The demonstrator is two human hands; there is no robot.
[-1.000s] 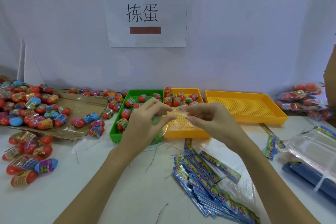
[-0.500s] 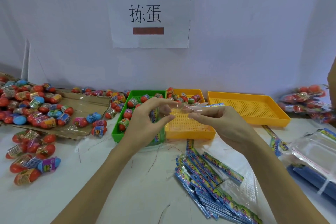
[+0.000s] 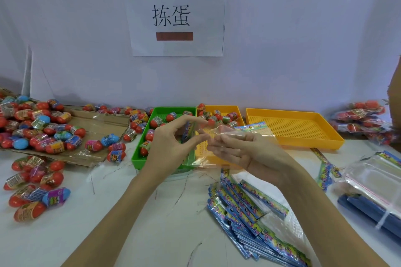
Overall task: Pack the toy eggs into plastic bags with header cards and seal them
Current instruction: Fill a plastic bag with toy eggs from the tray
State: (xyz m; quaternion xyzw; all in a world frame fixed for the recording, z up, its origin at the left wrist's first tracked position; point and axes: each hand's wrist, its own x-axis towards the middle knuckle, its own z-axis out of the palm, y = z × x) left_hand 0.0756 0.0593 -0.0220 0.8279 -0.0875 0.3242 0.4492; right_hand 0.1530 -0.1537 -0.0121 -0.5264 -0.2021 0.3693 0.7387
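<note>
Hovering over the trays, a clear bag (image 3: 230, 136) is pinched by the left hand (image 3: 173, 143), draped over the flat, spread right hand (image 3: 245, 151).

A white table (image 3: 121, 234) carries everything, and the green perforated plastic tray (image 3: 138, 156) at its middle serves as landmark. Touching the tray's right wall sits a small yellow perforated tray (image 3: 235, 109), and further right, apart from it, a larger yellow perforated tray (image 3: 293, 128). Left of the green tray lies a flattened brown cardboard sheet (image 3: 104, 123), and in front of that a loose cluster of red and blue label-wrapped plastic toy eggs (image 3: 34, 184). In front and to the right of the green tray lies a fanned stack of clear bags with colourful header cards (image 3: 249, 212). Far right are filled bags of red eggs (image 3: 362, 121), a pile of clear zip bags (image 3: 373, 178) and a dark blue bundle (image 3: 373, 212)
</note>
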